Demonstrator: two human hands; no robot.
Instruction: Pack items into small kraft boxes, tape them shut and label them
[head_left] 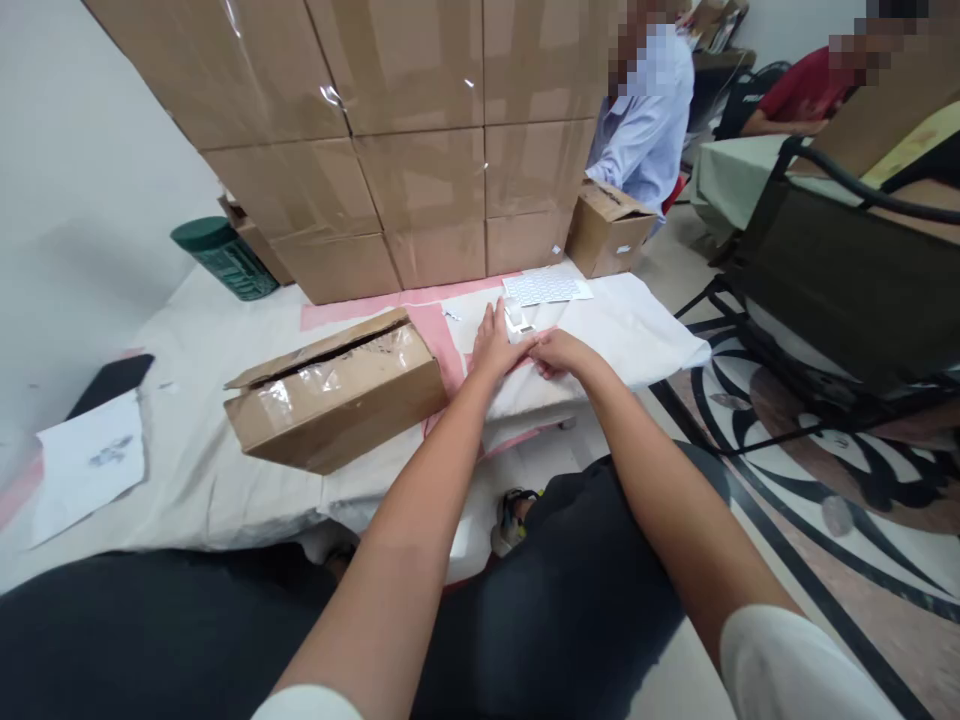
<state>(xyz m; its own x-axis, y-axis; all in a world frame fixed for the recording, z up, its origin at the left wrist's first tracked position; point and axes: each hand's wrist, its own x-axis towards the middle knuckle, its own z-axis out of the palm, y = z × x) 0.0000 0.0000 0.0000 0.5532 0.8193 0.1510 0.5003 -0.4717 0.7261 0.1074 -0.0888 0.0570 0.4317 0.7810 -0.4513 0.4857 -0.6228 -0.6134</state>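
A small white tape dispenser (pixel 516 318) stands on the cloth-covered table. My left hand (pixel 491 345) grips it from the left and front, fingers along its side and thumb reaching right. At its front end, my right hand (pixel 559 352) is closed in a pinch and touches my left thumb. Whatever sits between the right fingertips is too small to make out. Just behind the dispenser lies a white sheet of small printed labels (pixel 547 288). Left of my hands, a taped cardboard box (pixel 337 395) rests on the table, its top flap slightly raised.
Stacked taped cartons (pixel 420 190) form a wall at the table's back. A smaller carton (pixel 611 230) stands at the right rear. Farther left are a green canister (pixel 225 258) and a paper sheet (pixel 94 460). Other people sit beyond; a folding chair (pixel 817 270) stands right.
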